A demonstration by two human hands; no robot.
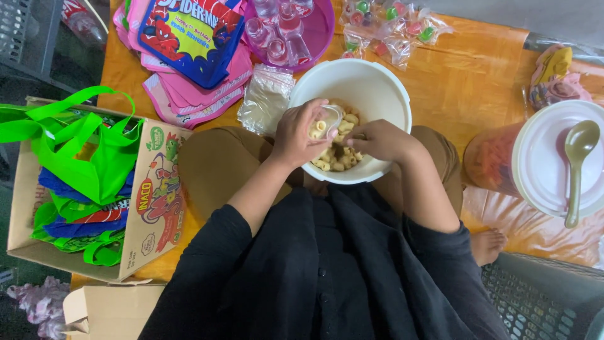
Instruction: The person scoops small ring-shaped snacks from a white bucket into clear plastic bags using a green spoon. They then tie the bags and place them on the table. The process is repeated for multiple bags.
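Left hand [301, 133] holds a small clear cup [327, 119]; right hand [379, 140] pinches snacks over white bowl [377, 88], orange mat [465, 82].

Home setting, floor-level party-favour packing area. Indicators: orange floor mat [465, 75] as work surface, cardboard box [151, 208] of green tote bags [88, 157], stacked printed birthday bags [189, 38], wrapped sweets [390, 28], plastic baskets [541, 302] alongside.
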